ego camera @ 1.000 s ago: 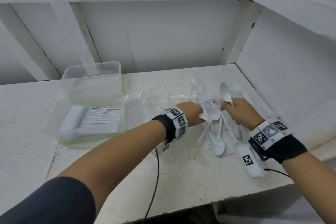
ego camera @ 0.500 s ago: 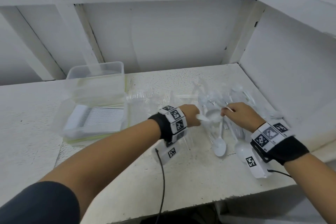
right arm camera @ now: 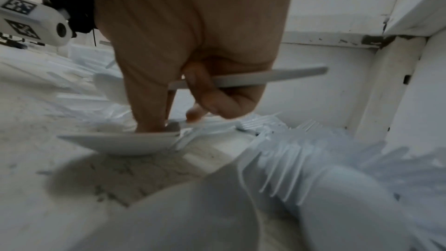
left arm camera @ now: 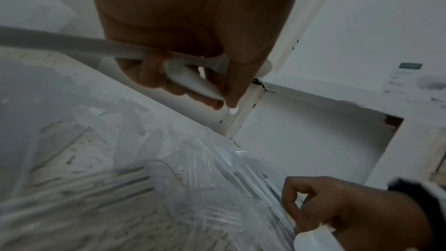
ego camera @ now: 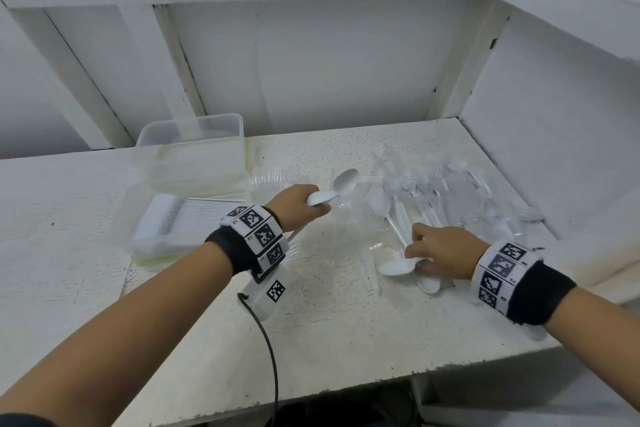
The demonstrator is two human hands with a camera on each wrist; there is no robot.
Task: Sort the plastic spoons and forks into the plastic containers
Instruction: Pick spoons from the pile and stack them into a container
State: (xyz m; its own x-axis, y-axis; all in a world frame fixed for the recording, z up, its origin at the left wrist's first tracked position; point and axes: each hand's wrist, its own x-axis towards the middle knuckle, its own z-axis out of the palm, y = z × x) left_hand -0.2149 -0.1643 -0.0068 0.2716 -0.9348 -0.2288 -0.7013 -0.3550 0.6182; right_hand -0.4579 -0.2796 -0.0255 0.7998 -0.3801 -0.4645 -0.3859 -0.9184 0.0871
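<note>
Your left hand (ego camera: pixel 294 202) is holding white spoons (ego camera: pixel 337 187) by their handles, fingers curled around them, with the bowls sticking out above the counter (ego camera: pixel 329 315). Your right hand (ego camera: pixel 441 250) is keeping one handle tucked under its curled fingers while the thumb and a fingertip are pinching another spoon (ego camera: pixel 396 267) at the near edge of the pile (ego camera: pixel 450 194), which is lying on the right side of the counter. The containers (ego camera: pixel 188 163) are standing well apart, on the left. These pieces are probably very light, stiff and smooth, so they are likely sliding and tangling easily, and the clear forks (right arm camera: pixel 277 165) may snap at the thin prongs. I think taking them at the handle is best.
</note>
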